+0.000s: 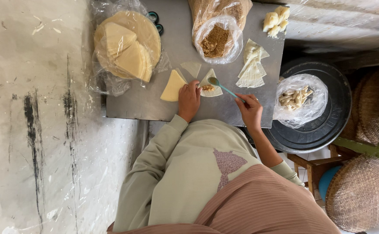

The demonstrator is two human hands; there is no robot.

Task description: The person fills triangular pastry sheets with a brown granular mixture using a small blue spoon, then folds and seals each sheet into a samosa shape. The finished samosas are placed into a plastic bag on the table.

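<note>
On the metal worktop (146,104), near its front edge, a triangular pastry sheet (211,84) is lying with a small heap of brown filling (207,88) on it. The left hand (189,99) is pressing its fingers on the sheet, apparently flat rather than gripping. The right hand (250,110) is pinching a teal spoon (222,86) whose bowl is hovering over the filling. A bag of brown filling (216,41) is sitting behind.

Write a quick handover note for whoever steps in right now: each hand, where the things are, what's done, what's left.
Left hand presses on the dough wedge, which carries a little brown filling.
Right hand holds the teal spoon, its bowl over that wedge.
Filling bag sits open at the far edge; round sheets lie in plastic.
Done: rolled pieces in the bag on the black tray.
Left: cut wedges and a plain wedge unfilled.
</note>
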